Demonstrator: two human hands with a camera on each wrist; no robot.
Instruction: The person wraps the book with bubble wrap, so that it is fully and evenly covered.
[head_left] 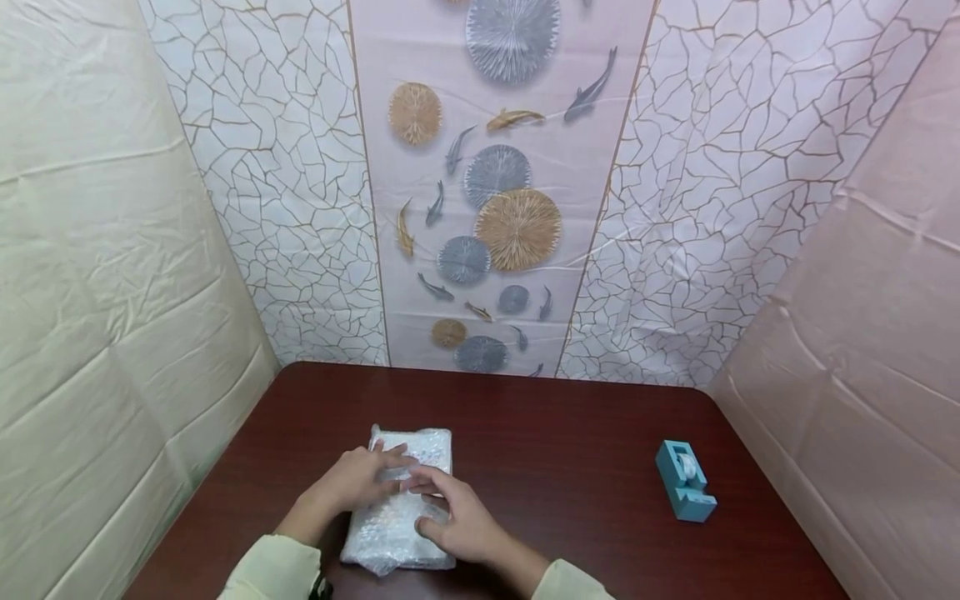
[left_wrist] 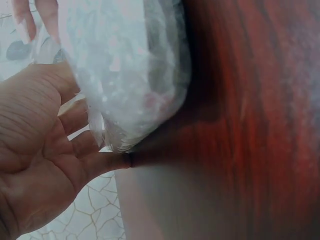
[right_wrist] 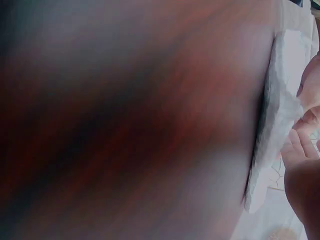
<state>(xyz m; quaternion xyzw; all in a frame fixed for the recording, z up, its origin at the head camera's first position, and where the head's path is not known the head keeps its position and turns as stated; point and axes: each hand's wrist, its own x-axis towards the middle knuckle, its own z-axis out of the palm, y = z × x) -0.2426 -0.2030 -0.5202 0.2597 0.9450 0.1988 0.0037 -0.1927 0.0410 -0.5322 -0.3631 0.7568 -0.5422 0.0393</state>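
Observation:
A flat rectangular package in clear bubble wrap (head_left: 397,525) lies on the dark red-brown table, left of the middle. My left hand (head_left: 362,479) reaches over its left side, fingers spread out across the upper part of the wrap. From the right, my right hand (head_left: 467,525) extends over the package with its fingers gently bent and the thumb apart from them. The fingertips of both hands come together near the package's middle. In the left wrist view, the wrapped package (left_wrist: 125,65) shows a rounded, crinkled edge beside the palm. What is inside the wrap is hidden.
A turquoise tape dispenser (head_left: 684,482) with a roll of clear tape stands near the table's right edge. Patterned cloth (head_left: 495,250) hangs behind the table (head_left: 555,450), and pale creased sheets (head_left: 847,333) flank both sides.

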